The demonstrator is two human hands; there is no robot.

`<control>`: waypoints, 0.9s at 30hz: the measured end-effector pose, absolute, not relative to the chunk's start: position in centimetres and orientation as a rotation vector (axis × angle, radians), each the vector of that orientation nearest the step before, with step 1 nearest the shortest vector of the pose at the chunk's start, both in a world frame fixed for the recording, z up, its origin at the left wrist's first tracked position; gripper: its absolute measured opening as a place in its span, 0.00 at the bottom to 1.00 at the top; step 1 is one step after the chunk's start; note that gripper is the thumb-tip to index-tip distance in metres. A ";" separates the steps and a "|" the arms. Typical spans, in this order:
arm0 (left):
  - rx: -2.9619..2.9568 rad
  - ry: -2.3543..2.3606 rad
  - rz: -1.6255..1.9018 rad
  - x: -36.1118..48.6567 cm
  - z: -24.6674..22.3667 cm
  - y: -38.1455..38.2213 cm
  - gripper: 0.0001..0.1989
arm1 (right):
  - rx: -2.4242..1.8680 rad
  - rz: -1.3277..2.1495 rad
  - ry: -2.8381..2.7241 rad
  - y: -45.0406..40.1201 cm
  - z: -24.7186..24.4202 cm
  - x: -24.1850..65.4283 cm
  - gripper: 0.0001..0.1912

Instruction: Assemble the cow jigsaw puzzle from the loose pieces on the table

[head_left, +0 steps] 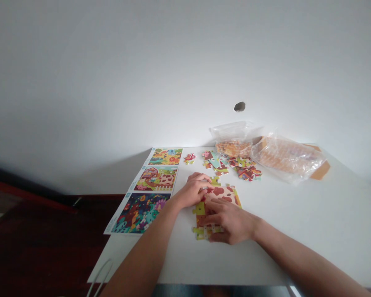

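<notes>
A partly joined jigsaw puzzle (221,193) with a brown-spotted cow, green ground and white fence lies on the white table. My left hand (194,190) is at its upper left corner, fingers bent and closed around a puzzle piece that they mostly cover. Just past those fingertips shows a yellow-green piece (215,180). My right hand (230,222) rests over the lower right of the puzzle, its fingers apart and lying on the surface, hiding part of the picture.
Left of the puzzle lies a sheet with three printed pictures (157,178). Loose puzzle pieces (245,168) are heaped behind, with a barn piece (189,158) apart. Two clear plastic bags (235,140) of pieces and orange cardboard (321,170) sit near the wall.
</notes>
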State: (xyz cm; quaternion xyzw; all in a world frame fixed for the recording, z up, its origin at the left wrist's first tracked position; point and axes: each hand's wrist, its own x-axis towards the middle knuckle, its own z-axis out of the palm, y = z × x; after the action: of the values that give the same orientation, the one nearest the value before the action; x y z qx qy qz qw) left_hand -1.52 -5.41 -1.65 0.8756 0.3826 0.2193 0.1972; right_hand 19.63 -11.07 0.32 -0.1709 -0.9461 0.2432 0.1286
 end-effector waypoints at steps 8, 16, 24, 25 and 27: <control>2.467 1.065 0.607 -1.6 -1.8 -5.3 0.16 | -0.502 0.781 -2.666 -11.1 0.6 19.5 0.26; 2.478 1.062 0.620 -1.6 -1.9 -5.4 0.16 | -0.490 0.762 -2.683 -11.1 0.6 19.8 0.18; 2.481 1.042 0.657 -1.6 -1.8 -5.4 0.15 | -0.545 0.686 -2.715 -10.4 0.2 20.4 0.13; 2.481 1.041 0.670 -1.6 -1.9 -5.3 0.15 | -0.561 0.680 -2.714 -10.1 0.3 20.7 0.13; 2.476 1.043 0.703 -1.5 -2.2 -5.2 0.15 | -0.636 0.658 -2.709 -9.4 0.5 21.5 0.12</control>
State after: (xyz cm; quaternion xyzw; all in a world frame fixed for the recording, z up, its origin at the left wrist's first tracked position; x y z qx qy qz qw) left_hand -1.54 -5.17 -2.16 0.8768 0.3695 0.2489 0.1812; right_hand 21.46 -9.42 0.50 -0.2201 -0.9381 0.2277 0.1405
